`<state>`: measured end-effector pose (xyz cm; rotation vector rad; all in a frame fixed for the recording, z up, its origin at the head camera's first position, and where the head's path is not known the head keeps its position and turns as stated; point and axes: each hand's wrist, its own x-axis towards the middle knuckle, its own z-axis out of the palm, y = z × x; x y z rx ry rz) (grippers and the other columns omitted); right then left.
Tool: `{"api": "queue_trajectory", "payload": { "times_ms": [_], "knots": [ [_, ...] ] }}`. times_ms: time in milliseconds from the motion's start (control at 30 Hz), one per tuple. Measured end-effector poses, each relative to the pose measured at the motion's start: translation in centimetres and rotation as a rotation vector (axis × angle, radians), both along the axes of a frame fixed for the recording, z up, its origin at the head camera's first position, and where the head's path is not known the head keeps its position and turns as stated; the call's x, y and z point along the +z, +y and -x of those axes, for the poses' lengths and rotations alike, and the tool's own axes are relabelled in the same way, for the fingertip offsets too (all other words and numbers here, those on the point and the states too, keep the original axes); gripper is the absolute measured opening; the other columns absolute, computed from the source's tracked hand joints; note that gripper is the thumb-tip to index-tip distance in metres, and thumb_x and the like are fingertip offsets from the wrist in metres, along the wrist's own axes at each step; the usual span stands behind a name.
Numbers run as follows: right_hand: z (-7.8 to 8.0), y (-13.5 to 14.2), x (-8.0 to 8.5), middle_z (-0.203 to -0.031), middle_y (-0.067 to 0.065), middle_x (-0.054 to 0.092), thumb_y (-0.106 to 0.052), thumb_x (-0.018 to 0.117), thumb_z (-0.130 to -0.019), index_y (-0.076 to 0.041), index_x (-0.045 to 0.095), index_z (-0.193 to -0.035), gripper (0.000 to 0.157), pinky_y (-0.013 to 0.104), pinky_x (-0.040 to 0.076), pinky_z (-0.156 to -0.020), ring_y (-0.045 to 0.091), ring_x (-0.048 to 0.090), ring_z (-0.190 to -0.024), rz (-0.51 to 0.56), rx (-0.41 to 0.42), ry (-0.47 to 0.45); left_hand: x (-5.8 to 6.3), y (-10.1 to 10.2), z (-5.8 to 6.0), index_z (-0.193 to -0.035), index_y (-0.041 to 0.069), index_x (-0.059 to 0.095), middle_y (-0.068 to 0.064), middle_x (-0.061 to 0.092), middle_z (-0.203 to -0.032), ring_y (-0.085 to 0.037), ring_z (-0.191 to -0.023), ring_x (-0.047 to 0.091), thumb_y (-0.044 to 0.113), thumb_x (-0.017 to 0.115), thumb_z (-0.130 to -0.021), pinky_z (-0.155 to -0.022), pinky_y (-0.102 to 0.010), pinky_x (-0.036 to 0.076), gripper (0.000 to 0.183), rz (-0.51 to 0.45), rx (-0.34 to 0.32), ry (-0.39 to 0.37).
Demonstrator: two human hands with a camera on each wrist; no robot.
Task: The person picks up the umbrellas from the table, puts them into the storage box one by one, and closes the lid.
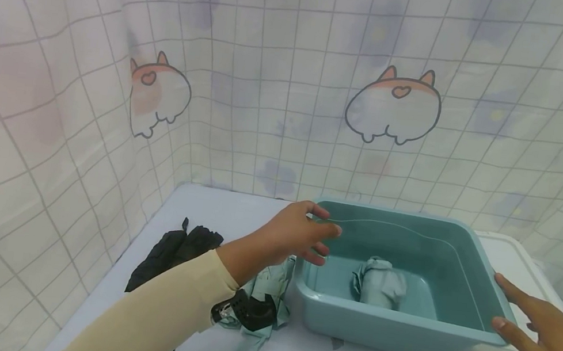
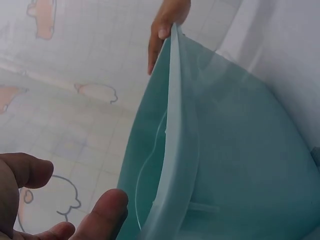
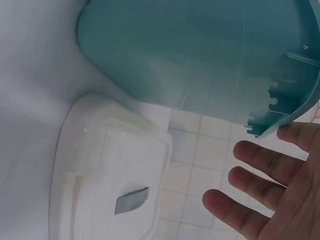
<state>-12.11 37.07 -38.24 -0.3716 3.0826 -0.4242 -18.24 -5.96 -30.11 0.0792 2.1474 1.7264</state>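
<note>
A teal plastic tub (image 1: pixel 369 319) stands on the white surface with a rolled pale blue-green cloth (image 1: pixel 381 285) lying inside. At its left rim my left hand (image 1: pixel 303 233) hovers with fingers spread and nothing in them; in the left wrist view its fingertips (image 2: pixel 107 205) are close beside the rim. My right hand (image 1: pixel 544 338) is at the tub's right rim, fingers fairly straight, the fingertips touching the edge. Under my left forearm lie a pale green cloth bundle (image 1: pixel 269 284) and, farther left, a black cloth bundle (image 1: pixel 173 253).
A white plastic lid or box (image 3: pixel 110 175) sits right of the tub, with a grey tab on it. A grid-patterned curtain (image 1: pixel 281 83) with cartoon animals hangs behind and along the sides. The white table surface (image 1: pixel 236 205) extends left of the tub.
</note>
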Motion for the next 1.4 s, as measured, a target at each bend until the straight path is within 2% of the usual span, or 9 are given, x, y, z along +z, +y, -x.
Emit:
{"api": "queue_trajectory", "payload": {
  "times_ms": [167,433,633,833,1100,1200,1400],
  "knots": [
    [0.0,0.0,0.2,-0.138,0.049,0.038,-0.044,0.058,-0.103,-0.002,0.007,-0.162,0.089,0.075,0.05,-0.068,0.067,0.06,-0.092,-0.023,-0.002,0.01,0.1,-0.5,-0.1,-0.14,0.005,0.05,-0.011,0.066,-0.118,-0.026,-0.085,0.074,0.026,0.075,-0.095,-0.07,-0.04,0.062,0.056,0.011,0.008,0.002],
    [0.0,-0.1,0.2,-0.138,0.048,0.04,-0.045,0.058,-0.103,-0.003,0.009,-0.162,0.087,0.074,0.051,-0.064,0.064,0.063,-0.089,-0.051,-0.004,0.014,-0.1,-2.1,0.0,-0.141,0.006,0.05,-0.013,0.066,-0.12,-0.027,-0.088,0.075,0.025,0.074,-0.096,-0.071,-0.043,0.062,0.055,0.007,0.011,0.004],
    [0.0,-0.1,0.0,-0.138,0.049,0.039,-0.042,0.059,-0.103,-0.002,0.009,-0.162,0.087,0.075,0.049,-0.066,0.069,0.058,-0.093,-0.001,0.003,0.008,-0.1,-3.8,0.0,-0.145,0.007,0.047,-0.013,0.067,-0.122,-0.027,-0.087,0.075,0.028,0.073,-0.096,-0.077,-0.047,0.061,0.059,0.059,0.028,0.005],
    [0.0,-0.1,0.2,-0.138,0.048,0.04,-0.046,0.058,-0.103,-0.002,0.009,-0.162,0.088,0.075,0.05,-0.066,0.065,0.062,-0.09,-0.059,-0.013,0.013,-0.1,-5.6,-0.2,-0.142,0.012,0.05,-0.014,0.065,-0.129,-0.027,-0.086,0.075,0.032,0.072,-0.097,-0.085,-0.051,0.059,0.054,0.114,0.058,0.004],
    [0.0,-0.2,0.3,-0.139,0.047,0.039,-0.049,0.057,-0.103,-0.002,0.009,-0.162,0.09,0.076,0.049,-0.066,0.064,0.062,-0.091,-0.081,-0.026,0.004,-0.5,-7.5,-0.3,-0.141,0.013,0.051,-0.011,0.067,-0.124,-0.027,-0.088,0.075,0.032,0.071,-0.097,-0.095,-0.058,0.052,0.052,0.133,0.066,0.011],
    [0.0,-0.1,0.3,-0.14,0.047,0.038,-0.05,0.056,-0.103,-0.003,0.008,-0.162,0.09,0.077,0.048,-0.066,0.065,0.061,-0.093,-0.077,-0.035,-0.01,-0.4,-8.1,-0.4,-0.141,0.013,0.051,-0.011,0.067,-0.125,-0.027,-0.09,0.075,0.032,0.071,-0.097,-0.096,-0.057,0.052,0.052,0.149,0.068,0.014],
    [0.2,-0.1,0.2,-0.141,0.048,0.035,-0.049,0.055,-0.103,-0.002,0.007,-0.162,0.089,0.083,0.043,-0.069,0.069,0.057,-0.097,-0.042,-0.041,-0.032,-0.1,-9.4,-0.5,-0.141,0.012,0.051,-0.012,0.068,-0.124,-0.026,-0.089,0.075,0.032,0.07,-0.097,-0.089,-0.049,0.058,0.051,0.198,0.071,0.018]
  ]
}}
